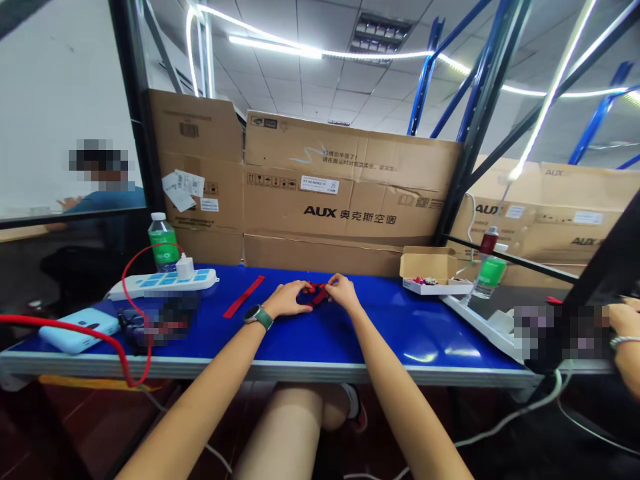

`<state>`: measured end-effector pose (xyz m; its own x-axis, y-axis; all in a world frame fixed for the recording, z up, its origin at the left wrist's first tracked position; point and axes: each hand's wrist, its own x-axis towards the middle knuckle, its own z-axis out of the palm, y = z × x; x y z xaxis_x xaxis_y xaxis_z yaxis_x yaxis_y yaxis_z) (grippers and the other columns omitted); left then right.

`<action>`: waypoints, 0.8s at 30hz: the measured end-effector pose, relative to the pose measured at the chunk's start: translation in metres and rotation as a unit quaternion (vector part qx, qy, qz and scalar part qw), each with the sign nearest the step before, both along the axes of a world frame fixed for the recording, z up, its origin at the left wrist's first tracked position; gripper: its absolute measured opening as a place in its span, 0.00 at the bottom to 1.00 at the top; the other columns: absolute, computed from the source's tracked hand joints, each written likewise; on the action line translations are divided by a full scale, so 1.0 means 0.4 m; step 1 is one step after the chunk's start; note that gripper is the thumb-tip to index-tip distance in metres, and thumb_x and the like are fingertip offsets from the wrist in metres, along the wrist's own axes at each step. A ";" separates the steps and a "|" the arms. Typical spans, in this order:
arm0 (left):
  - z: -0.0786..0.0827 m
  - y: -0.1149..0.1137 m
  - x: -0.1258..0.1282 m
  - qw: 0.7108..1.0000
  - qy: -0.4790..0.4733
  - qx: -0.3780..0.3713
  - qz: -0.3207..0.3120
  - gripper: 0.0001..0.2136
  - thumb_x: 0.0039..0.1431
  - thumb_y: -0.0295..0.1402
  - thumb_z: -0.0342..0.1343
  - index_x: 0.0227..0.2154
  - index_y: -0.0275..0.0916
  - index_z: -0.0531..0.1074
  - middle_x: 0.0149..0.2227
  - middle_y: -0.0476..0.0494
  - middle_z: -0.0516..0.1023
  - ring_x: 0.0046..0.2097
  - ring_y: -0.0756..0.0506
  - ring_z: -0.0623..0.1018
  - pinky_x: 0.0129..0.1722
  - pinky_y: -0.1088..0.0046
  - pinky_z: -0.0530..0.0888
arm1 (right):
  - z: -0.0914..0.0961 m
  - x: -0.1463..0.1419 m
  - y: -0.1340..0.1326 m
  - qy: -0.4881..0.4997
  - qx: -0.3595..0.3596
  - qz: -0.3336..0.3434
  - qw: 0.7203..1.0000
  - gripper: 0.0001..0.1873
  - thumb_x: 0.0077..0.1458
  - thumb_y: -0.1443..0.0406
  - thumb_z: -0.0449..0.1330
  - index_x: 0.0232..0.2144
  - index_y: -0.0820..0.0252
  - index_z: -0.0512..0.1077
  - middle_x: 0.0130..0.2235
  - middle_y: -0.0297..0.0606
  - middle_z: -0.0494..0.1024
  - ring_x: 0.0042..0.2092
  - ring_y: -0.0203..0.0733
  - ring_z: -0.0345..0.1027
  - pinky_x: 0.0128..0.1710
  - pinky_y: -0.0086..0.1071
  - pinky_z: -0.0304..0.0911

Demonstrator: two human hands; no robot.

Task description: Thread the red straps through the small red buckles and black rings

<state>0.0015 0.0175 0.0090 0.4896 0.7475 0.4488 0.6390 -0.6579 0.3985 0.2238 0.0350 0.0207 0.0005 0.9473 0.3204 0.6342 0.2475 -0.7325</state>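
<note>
Both of my hands meet at the middle of the blue table (380, 333). My left hand (287, 297), with a watch on its wrist, and my right hand (341, 291) are both closed around a small red and dark object (315, 293) held between them just above the tabletop. The fingers hide most of it and I cannot make out what it is. A flat red strip (243, 296) lies on the table to the left of my left hand, apart from it.
A white power strip (163, 283) with a plug, a green-labelled bottle (163, 241) and a light blue device (80, 328) sit at left, with a red cable (127, 347). A small open cardboard box (433, 270) and another bottle (490, 273) stand at right. Large cartons (340, 193) line the back. Another person's hand (625, 327) is at far right.
</note>
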 end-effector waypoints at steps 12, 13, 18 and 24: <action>-0.005 0.041 -0.026 0.999 -0.014 -0.034 0.020 0.14 0.52 0.41 0.64 0.40 0.39 0.80 0.39 0.42 0.82 0.40 0.41 0.80 0.43 0.69 0.73 | -0.013 0.006 0.016 -0.004 0.089 0.046 0.995 0.10 0.50 0.68 0.64 0.37 0.60 0.78 0.33 0.35 0.82 0.29 0.37 0.75 0.32 0.25 0.69; -0.003 0.041 -0.020 0.998 -0.045 -0.036 0.018 0.14 0.52 0.40 0.64 0.40 0.39 0.81 0.39 0.41 0.83 0.41 0.40 0.80 0.43 0.69 0.73 | -0.012 0.002 0.016 -0.014 0.112 0.072 0.991 0.09 0.50 0.68 0.64 0.37 0.60 0.79 0.34 0.36 0.82 0.33 0.38 0.76 0.37 0.27 0.70; 0.008 0.043 0.008 0.965 -0.246 -0.089 -0.008 0.18 0.54 0.47 0.63 0.39 0.37 0.82 0.38 0.40 0.84 0.38 0.41 0.81 0.41 0.68 0.75 | 0.008 -0.017 -0.006 -0.035 0.173 0.174 0.969 0.13 0.62 0.66 0.56 0.45 0.55 0.79 0.46 0.38 0.82 0.48 0.43 0.76 0.52 0.33 0.67; 0.015 0.035 0.019 0.904 -0.401 -0.143 -0.037 0.25 0.51 0.53 0.64 0.38 0.34 0.82 0.38 0.39 0.84 0.38 0.42 0.80 0.41 0.69 0.75 | 0.014 -0.037 -0.027 -0.064 0.237 0.178 0.953 0.15 0.64 0.65 0.55 0.48 0.58 0.78 0.44 0.42 0.82 0.44 0.42 0.75 0.49 0.31 0.66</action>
<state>0.0090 0.0315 0.0150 0.1463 0.8674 0.4756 0.0279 -0.4842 0.8745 0.2091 0.0240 0.0264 -0.3617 0.6281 0.6889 0.5238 0.7482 -0.4072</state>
